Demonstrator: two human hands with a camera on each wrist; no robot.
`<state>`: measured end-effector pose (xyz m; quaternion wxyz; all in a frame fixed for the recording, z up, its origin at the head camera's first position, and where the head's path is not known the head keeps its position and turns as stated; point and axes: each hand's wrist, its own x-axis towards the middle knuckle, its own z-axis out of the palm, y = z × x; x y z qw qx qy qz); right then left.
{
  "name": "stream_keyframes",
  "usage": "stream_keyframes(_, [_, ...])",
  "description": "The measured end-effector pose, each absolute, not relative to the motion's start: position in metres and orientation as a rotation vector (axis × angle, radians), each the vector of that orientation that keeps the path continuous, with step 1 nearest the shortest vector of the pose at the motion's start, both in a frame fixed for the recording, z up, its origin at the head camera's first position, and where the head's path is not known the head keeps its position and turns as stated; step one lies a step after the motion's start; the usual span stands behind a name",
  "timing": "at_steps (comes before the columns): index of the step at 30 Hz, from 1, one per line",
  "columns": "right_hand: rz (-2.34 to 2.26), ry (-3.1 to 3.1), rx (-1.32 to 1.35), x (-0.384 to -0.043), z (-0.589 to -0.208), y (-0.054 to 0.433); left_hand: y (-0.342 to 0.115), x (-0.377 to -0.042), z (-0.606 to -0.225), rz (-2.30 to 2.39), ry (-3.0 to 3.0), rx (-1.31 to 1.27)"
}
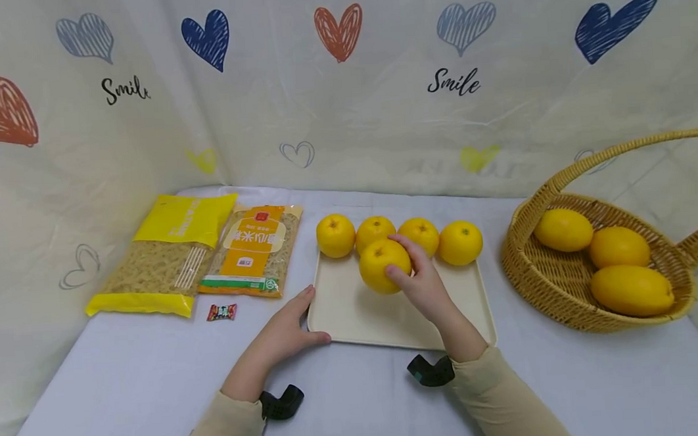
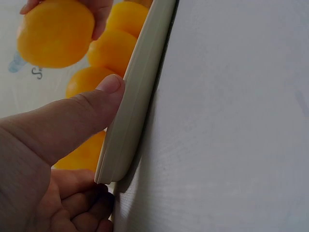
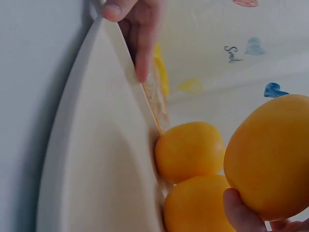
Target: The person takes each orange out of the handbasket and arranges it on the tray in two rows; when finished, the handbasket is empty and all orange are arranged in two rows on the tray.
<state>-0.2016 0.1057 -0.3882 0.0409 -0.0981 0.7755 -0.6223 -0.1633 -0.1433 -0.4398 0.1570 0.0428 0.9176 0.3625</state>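
My right hand [image 1: 421,275] holds an orange [image 1: 381,267] above the middle of a cream rectangular tray [image 1: 360,319], thumb on the near side and fingers around the back. In the right wrist view that orange [image 3: 270,157] is lifted clear of the tray. Along the tray's far edge sits a row of several oranges [image 1: 335,236]. My left hand [image 1: 286,330] grips the tray's near left corner. The left wrist view shows its thumb [image 2: 110,83] on the tray's rim [image 2: 140,96], with the other fingers around the corner.
A wicker basket [image 1: 542,293] with a tall handle stands at the right, holding three yellow-orange fruits [image 1: 632,290]. At the left lie a yellow pasta bag [image 1: 150,271], an orange-labelled food packet [image 1: 252,249] and a small wrapped candy [image 1: 221,312]. A heart-printed curtain [image 1: 343,113] hangs behind.
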Motion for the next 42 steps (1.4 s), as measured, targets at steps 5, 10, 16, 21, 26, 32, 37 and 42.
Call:
stream_keyframes(5, [-1.901, 2.372, -0.262, -0.203, -0.394, 0.093, -0.143, -0.163, -0.440, 1.048, 2.620, 0.104])
stream_keyframes(10, [-1.889, 2.430, -0.247, -0.204, -0.401, 0.075, -0.144, -0.163, -0.440, 1.059, 2.618, 0.110])
stream_keyframes(16, [-1.811, 2.576, -0.230, -0.206, -0.410, 0.054, -0.145, -0.164, -0.442, 1.066, 2.623, 0.132])
stream_keyframes(21, [-1.786, 2.559, -0.223, -0.207, -0.415, 0.042, -0.145, -0.164, -0.442, 1.064, 2.623, 0.134])
stream_keyframes(26, [-1.773, 2.510, -0.242, -0.207, -0.418, 0.034, -0.144, -0.164, -0.440, 1.070, 2.616, 0.126])
stream_keyframes(32, [-1.770, 2.496, -0.304, -0.207, -0.422, 0.029, -0.144, -0.162, -0.438, 1.067, 2.617, 0.122])
stream_keyframes(37, [-1.764, 2.488, -0.306, -0.208, -0.425, 0.027, -0.145, -0.162, -0.438, 1.058, 2.616, 0.133])
stream_keyframes(42, [-1.747, 2.489, -0.287, -0.208, -0.423, 0.027, -0.144, -0.162, -0.437, 1.064, 2.617, 0.147])
